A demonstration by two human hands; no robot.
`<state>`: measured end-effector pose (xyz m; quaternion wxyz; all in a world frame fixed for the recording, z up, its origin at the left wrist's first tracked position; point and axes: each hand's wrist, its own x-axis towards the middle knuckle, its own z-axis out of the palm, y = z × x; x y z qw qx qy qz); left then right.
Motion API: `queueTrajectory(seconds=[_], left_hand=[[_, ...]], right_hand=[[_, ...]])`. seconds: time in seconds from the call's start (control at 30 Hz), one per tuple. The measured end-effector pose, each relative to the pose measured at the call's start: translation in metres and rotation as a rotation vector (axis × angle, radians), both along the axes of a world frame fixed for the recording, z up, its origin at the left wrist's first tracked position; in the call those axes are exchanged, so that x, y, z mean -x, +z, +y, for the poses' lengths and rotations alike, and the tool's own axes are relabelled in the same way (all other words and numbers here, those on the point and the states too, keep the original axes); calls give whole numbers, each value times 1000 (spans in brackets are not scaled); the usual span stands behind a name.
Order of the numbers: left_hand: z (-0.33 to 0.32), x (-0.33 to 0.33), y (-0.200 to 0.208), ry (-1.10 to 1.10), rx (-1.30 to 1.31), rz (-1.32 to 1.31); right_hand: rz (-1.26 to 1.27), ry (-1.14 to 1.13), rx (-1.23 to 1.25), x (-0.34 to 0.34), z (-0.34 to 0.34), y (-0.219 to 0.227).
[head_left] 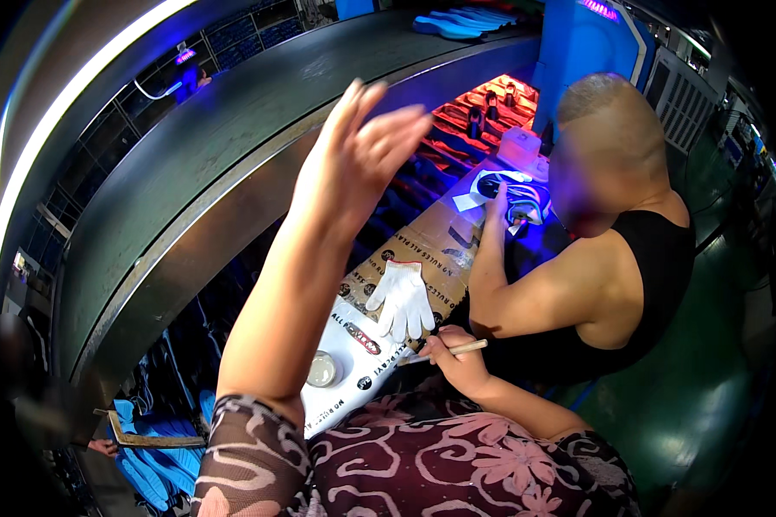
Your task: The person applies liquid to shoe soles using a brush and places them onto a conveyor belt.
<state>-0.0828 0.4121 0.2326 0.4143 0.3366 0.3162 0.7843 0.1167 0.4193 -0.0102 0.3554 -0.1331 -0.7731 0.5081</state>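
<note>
My left hand [362, 146] is raised above the edge of the conveyor, fingers stretched out and slightly smeared, with nothing in it. Close to my body, my right hand [459, 360] grips a thin brush [469, 347] with a pale handle, its tip end pointing left over the work surface. A white knitted glove [402, 300] lies flat just beyond that hand on a cardboard-covered bench [444, 233]. To the left of the brush, a small round container [322, 369] stands on a white printed sheet [341, 398].
A co-worker [616, 207] sits at my right, handling a shoe [526, 205] under violet light. A dark conveyor belt [181, 146] curves along the left, with blue soles [461, 23] at its far end. More blue pieces [151, 457] hang at lower left. Behind the bench glows a red-lit rack [491, 99].
</note>
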Motion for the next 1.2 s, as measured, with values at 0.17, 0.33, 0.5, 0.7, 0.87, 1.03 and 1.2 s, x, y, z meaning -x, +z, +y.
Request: queueTrajectory(seconds=[0.17,0.33,0.5,0.7,0.87,1.03,1.2], left_hand=[[-148,31,-122,548,275,263],[-374,31,-237,1177,1093,826],[-515,-6,-318,1213,2025,777],[-574,-8,-403,1117,1442,-27],[-554,-3,-372,846,469,-845],[-461,-40,-295,1019,439,-500],[-401,-71,-268,949,732,-215]], right_hand=[[19,70,41,7,-7,-18],[-29,194,114,26,-35,-13],[1,292,107,53,-60,-8],[-161,338,299,63,-83,4],[-174,255,329,63,-79,-16],[-243,189,351,64,-87,-6],[-232,323,387,80,-99,-1]])
